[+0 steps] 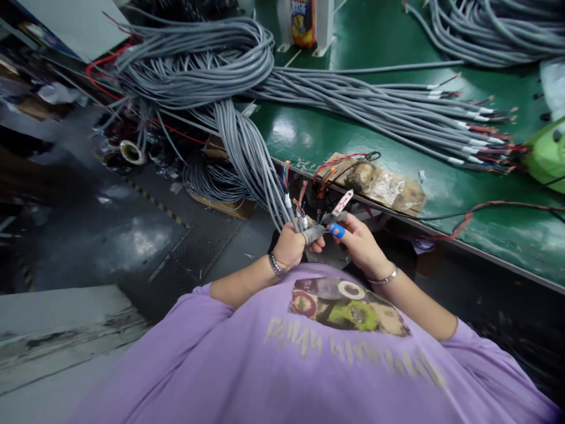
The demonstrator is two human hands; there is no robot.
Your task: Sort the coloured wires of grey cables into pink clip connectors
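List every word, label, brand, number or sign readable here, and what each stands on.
Nothing reads clearly enough to quote.
Purple fabric shirt: pale lettering beside the printed picture, too blurred.
Upright red-and-yellow package: white characters, too blurred.
Flat, narrow pale-pink strip: reddish marks, too small.
Glossy green tabletop: pale scrawl near its edge, unreadable.
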